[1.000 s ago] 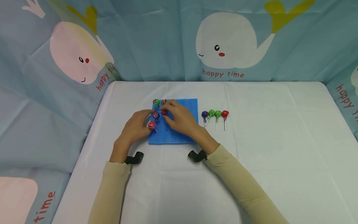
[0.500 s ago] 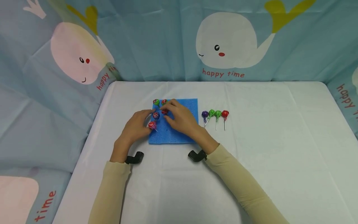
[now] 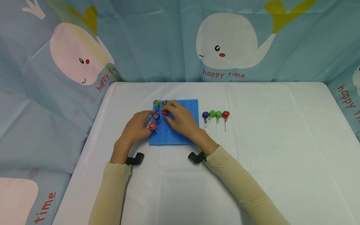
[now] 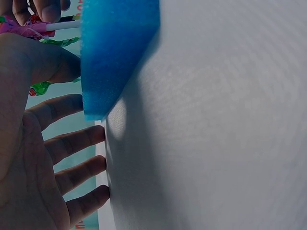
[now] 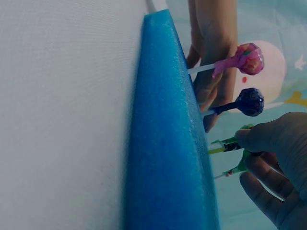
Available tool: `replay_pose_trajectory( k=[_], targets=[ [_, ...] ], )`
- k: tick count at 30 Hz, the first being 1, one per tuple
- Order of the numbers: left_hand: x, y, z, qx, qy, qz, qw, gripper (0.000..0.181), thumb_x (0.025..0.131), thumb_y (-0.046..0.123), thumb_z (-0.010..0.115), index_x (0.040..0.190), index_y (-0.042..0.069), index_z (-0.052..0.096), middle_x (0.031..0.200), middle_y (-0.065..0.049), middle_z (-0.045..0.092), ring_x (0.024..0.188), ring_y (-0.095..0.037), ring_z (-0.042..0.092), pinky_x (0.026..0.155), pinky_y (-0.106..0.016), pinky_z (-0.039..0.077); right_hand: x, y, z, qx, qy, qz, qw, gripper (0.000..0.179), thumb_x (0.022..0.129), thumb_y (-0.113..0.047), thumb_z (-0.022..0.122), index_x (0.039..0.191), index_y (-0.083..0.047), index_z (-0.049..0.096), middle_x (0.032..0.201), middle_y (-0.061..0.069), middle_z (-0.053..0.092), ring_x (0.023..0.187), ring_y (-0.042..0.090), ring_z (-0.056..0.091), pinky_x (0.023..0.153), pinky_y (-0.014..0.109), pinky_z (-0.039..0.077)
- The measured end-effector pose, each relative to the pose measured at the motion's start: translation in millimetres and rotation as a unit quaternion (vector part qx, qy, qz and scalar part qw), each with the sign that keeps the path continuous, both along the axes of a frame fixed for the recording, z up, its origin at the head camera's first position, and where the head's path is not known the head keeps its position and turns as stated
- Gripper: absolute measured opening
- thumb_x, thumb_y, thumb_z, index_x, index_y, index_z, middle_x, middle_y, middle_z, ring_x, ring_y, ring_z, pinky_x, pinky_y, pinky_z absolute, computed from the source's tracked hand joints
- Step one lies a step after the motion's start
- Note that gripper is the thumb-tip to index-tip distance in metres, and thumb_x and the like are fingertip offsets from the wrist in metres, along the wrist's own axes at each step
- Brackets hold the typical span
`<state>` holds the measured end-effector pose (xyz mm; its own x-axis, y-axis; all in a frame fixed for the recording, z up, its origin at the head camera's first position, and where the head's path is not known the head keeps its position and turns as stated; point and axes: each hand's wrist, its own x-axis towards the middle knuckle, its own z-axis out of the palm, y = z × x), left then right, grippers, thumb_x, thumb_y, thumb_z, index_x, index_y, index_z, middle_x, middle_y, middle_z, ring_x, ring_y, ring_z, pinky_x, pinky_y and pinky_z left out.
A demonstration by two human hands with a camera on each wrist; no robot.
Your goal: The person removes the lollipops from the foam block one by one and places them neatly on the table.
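A blue foam block lies on the table with several lollipops standing in it. My right hand pinches a red-wrapped lollipop between thumb and fingers over the block; its stick meets the foam in the right wrist view. My left hand rests at the block's left edge, its thumb against the foam and its other fingers extended in the left wrist view. Near that hand stand a pink lollipop and a dark blue lollipop. Two red-and-green lollipops, one at the corner, stand at the back.
To the right of the block, a purple lollipop, two green lollipops, one of them here, and a red lollipop lie on the white tablecloth. A blue whale-print curtain hangs behind and to the left.
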<state>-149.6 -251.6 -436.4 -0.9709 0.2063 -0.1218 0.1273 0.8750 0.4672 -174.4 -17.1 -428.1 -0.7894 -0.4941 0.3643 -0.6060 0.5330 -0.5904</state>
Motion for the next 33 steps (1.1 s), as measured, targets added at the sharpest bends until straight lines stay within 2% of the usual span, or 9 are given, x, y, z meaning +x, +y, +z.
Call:
replay_pose_trajectory(
  k=[14,27,33],
  targets=[
    [0.4,-0.5,-1.6,0.0,0.004,-0.002,1.0,0.079,0.083,0.011,0.067,0.16,0.015,0.048,0.166,-0.015,0.046,0.156,-0.043,0.037,0.125,-0.067,0.034,2.2,-1.8,0.5,-0.012,0.027,-0.008,0.9995,0.023,0.098,-0.008,0.073,0.122,-0.011,0.071,0.118,0.007,0.065,0.104,0.019,0.072,0.087,0.034,0.062],
    [2.6,0.2,-0.1,0.005,0.001,0.001,1.0,0.078,0.083,0.009,0.065,0.159,0.015,0.048,0.166,-0.015,0.046,0.156,-0.042,0.036,0.125,-0.067,0.034,6.6,1.8,13.3,-0.065,0.035,0.003,0.9973,0.022,0.099,-0.004,0.07,0.121,-0.005,0.069,0.119,0.01,0.061,0.106,0.02,0.07,0.091,0.03,0.061],
    [0.5,1.4,0.6,0.006,0.004,0.002,1.0,0.08,0.081,0.008,0.065,0.158,0.015,0.049,0.165,-0.015,0.047,0.156,-0.043,0.037,0.125,-0.068,0.034,12.2,8.5,20.3,-0.083,0.024,0.0,0.9962,0.023,0.096,-0.002,0.071,0.119,-0.002,0.07,0.118,0.011,0.061,0.103,0.022,0.071,0.091,0.032,0.062]
  ],
)
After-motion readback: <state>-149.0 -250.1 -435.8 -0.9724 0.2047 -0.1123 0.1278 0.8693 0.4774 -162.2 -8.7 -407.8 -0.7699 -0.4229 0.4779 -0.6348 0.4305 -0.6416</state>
